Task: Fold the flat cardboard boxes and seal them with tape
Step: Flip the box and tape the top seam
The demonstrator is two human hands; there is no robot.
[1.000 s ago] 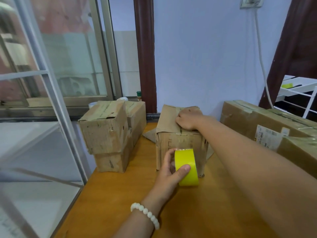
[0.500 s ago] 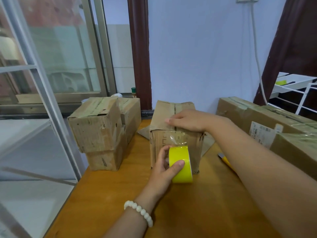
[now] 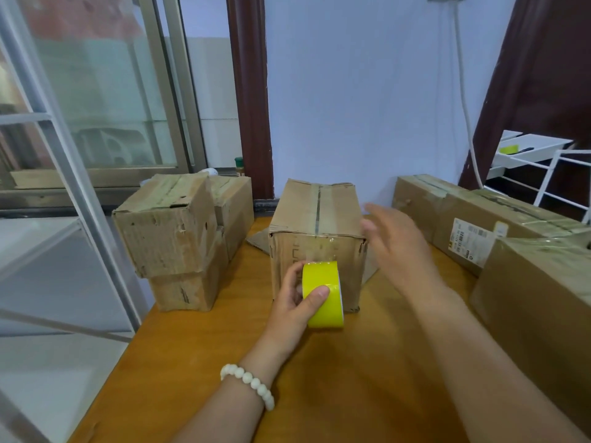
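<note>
A folded cardboard box (image 3: 316,215) stands upright in the middle of the wooden table (image 3: 204,362). Clear tape runs along its top seam and down its near face. My left hand (image 3: 294,302) grips a yellow-cored tape roll (image 3: 323,294) held against the lower part of that near face, thumb over the roll. My right hand (image 3: 396,244) hovers in the air just right of the box's top corner, fingers spread and slightly blurred, touching nothing.
Worn, stacked cardboard boxes (image 3: 179,238) sit to the left near the window frame (image 3: 80,174). Large taped boxes (image 3: 499,228) line the right side. A flat cardboard piece (image 3: 259,239) lies behind the central box. A white rack (image 3: 543,161) stands far right.
My right hand has lifted off the box top and moved right into the air. The left hand still holds the tape roll against the near face.
</note>
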